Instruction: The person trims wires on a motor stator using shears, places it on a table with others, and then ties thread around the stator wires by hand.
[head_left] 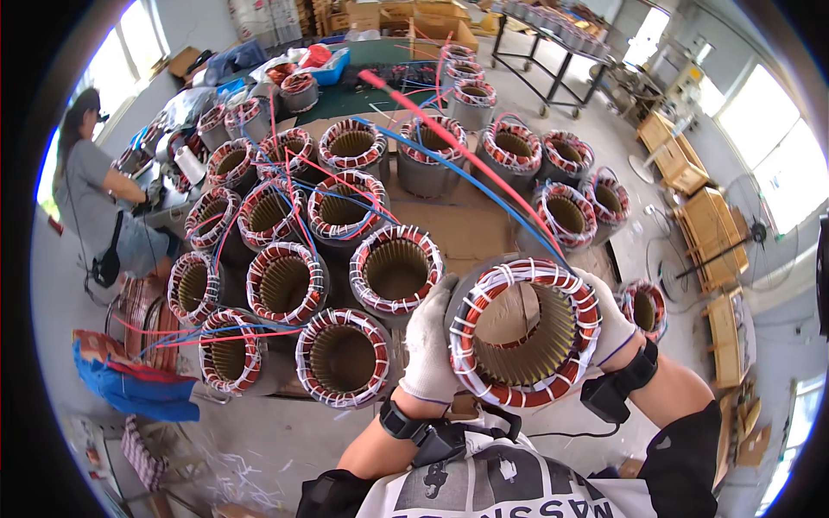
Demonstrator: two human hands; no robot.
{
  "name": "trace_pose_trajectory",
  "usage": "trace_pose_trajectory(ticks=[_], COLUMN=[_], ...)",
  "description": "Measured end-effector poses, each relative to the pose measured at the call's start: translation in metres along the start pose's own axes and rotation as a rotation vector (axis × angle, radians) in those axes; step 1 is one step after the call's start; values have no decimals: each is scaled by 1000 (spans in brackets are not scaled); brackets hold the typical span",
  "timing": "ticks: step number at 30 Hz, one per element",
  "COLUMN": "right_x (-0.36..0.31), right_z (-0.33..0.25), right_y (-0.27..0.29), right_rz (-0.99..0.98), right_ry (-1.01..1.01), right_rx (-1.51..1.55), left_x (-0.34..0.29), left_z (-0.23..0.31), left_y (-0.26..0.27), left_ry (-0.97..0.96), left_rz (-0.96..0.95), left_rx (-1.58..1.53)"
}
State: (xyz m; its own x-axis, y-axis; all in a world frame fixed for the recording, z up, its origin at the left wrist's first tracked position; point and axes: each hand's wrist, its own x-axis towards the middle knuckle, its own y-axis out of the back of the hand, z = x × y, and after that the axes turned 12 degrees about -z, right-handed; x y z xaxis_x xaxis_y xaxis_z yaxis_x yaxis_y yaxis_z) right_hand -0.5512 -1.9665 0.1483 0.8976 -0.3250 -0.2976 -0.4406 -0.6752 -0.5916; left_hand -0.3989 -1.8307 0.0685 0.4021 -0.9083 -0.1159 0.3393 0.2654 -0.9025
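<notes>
1. Head view, and here's the wound stator, front and centre, above the near edge of the surface, its open bore tipped toward the wearer.
2. The gloved left hand and right hand clamp it from opposite sides, likely to share the weight evenly; some fingers hide behind the body.
3. Gripping the outer shell seems to spare the laced winding ring.
4. Out stretch the pink lead and blue lead, away from the wearer, apparently clear of the bore.
5. Around it, other stators stand bore-up, probably for stability, leads draped across.
</notes>
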Motion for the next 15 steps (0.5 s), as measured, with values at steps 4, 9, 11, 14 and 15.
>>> trace_pose_trajectory(ticks=[4,9,11,14,15], right_x=[28,61,73,97,111], right_z=[-24,-20,-15,-6,-2], right_y=[44,105,122,146,147], right_rz=[38,-94,-238,-204,-29], right_ry=[-139,-70,-8,15,-31], right_rx=[271,358,379,438,457], left_x=[33,93,98,126,137], left_z=[-5,-5,-1,7,14], left_y=[-32,-10,-19,-17,-5], left_ry=[-125,-157,-449,-103,68], left_rz=[65,-29,-263,-143,-97], left_rx=[461,959,1401,1025,699])
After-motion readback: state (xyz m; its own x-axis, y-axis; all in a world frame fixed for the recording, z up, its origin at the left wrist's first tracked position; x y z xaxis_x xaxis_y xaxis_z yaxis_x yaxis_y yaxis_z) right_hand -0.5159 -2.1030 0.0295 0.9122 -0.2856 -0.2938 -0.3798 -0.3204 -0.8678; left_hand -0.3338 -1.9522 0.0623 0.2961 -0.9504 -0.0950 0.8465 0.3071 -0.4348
